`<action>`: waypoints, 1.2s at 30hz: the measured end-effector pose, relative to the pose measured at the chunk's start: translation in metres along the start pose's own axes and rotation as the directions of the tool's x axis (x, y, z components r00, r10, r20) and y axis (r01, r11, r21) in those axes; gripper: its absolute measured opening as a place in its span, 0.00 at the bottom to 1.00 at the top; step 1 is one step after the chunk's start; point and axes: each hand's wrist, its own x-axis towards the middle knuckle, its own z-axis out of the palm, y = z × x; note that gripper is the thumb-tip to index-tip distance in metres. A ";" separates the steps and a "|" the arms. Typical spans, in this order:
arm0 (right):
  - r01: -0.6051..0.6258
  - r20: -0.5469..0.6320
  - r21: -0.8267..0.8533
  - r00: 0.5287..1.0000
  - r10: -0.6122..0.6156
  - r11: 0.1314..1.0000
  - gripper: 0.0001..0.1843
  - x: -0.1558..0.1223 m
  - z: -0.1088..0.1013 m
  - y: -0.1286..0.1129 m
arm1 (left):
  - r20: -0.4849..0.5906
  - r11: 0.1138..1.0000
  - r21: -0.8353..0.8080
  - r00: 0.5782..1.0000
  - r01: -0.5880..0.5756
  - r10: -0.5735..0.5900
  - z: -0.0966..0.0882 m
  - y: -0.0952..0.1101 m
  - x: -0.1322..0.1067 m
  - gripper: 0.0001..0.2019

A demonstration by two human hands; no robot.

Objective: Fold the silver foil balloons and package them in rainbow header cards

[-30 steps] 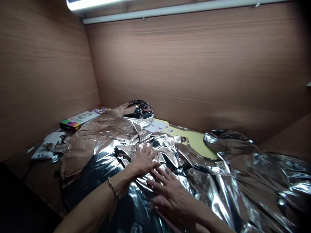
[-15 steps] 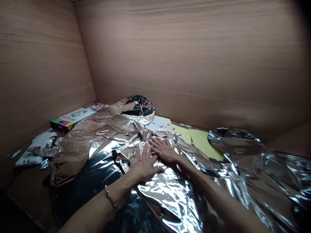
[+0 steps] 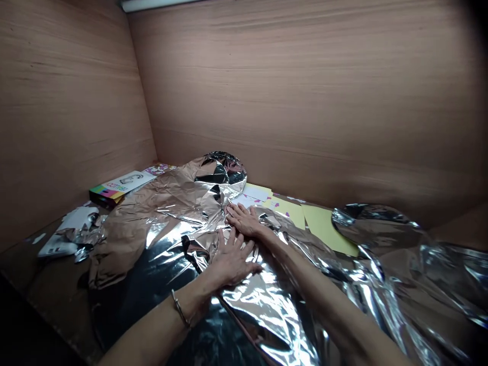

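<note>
A large, shiny foil balloon (image 3: 168, 218) lies flat and wrinkled over the surface, silver and copper-toned in the light. My left hand (image 3: 231, 259) rests on it palm down, fingers spread. Just beyond, my right hand (image 3: 246, 221) also lies flat on the foil, its fingers stretched toward the left. The two hands are close together near the middle, and neither grips anything. Under the hands the foil is creased and its layers overlap. A rounded foil lobe (image 3: 224, 173) sticks out at the far end.
A colourful box (image 3: 122, 184) stands at the back left. In front of it is a white device (image 3: 70, 231) with crumpled foil. Yellow paper sheets (image 3: 328, 229) and white paper (image 3: 257, 192) lie along the back wall (image 3: 290, 101). More foil (image 3: 404, 274) spreads on the right.
My right hand has slid a little away and to the left across the foil. My left hand stays pressed flat in nearly the same spot. The camera view has shifted slightly.
</note>
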 end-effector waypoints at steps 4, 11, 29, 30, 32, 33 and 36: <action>-0.087 -0.090 0.051 0.992 0.092 0.995 0.28 -0.015 -0.018 0.012 | -0.011 1.000 -0.004 1.000 -0.002 0.002 0.003 -0.002 0.002 0.38; -0.407 -0.132 0.162 0.894 0.428 0.899 0.28 -0.080 -0.053 0.073 | 0.003 1.000 -0.002 1.000 0.000 0.000 0.006 -0.002 0.005 0.37; -0.401 -0.051 0.454 0.880 0.473 0.796 0.08 -0.111 -0.042 0.079 | -0.028 0.999 -0.039 0.999 -0.017 0.016 0.014 -0.007 0.007 0.37; -0.383 -0.089 0.442 0.881 0.464 0.811 0.07 -0.112 -0.044 0.074 | -0.032 0.999 -0.048 0.999 -0.019 0.018 0.015 -0.008 0.007 0.37; -0.332 -0.196 0.401 0.879 0.434 0.854 0.03 -0.120 -0.046 0.062 | -0.041 0.995 -0.095 0.999 -0.028 0.024 0.016 -0.008 0.008 0.37; -0.306 -0.259 0.368 0.873 0.413 0.878 0.03 -0.125 -0.047 0.053 | -0.057 0.986 -0.162 0.998 -0.030 0.021 0.015 -0.009 0.008 0.37; -0.215 -0.403 0.244 0.865 0.300 0.946 0.08 -0.148 -0.044 0.016 | -0.216 0.746 -0.664 0.970 -0.058 -0.116 0.008 -0.012 0.009 0.34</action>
